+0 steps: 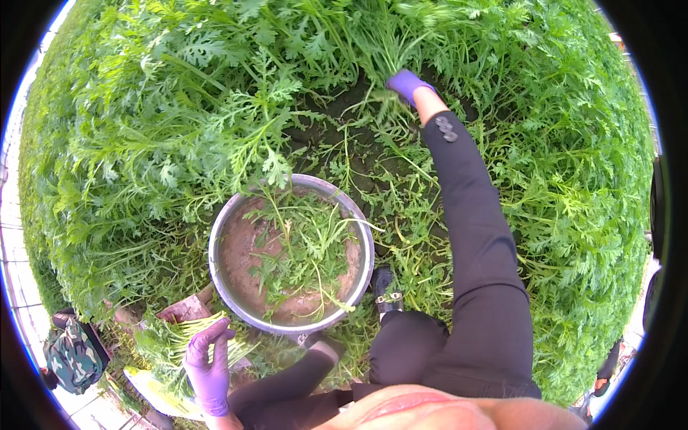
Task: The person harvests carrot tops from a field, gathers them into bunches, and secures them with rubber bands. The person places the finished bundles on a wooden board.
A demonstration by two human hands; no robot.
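Note:
My right hand [406,86], in a purple glove, reaches far forward, closed around the lower stems of a bunch of leafy greens [395,51] with lobed leaves, like crown daisy. Some leaves above it are blurred. My left hand [208,371], gloved the same way, is at the lower left with fingers and thumb curled towards each other. Right behind it lies a bundle of cut greens [180,341] with pale stem ends; whether the fingers grip any stems is unclear. Between my arms stands a round basin [216,279], muddy inside, with loose green sprigs [306,242] in it.
Dense standing greens [134,118] surround me on several sides. Dark soil [344,102] shows beyond the basin, strewn with trampled stems. My black shoe [384,287] is beside the basin's right rim. A wooden piece [185,309], a yellow-white bag [156,392] and a camouflage item [75,355] lie left.

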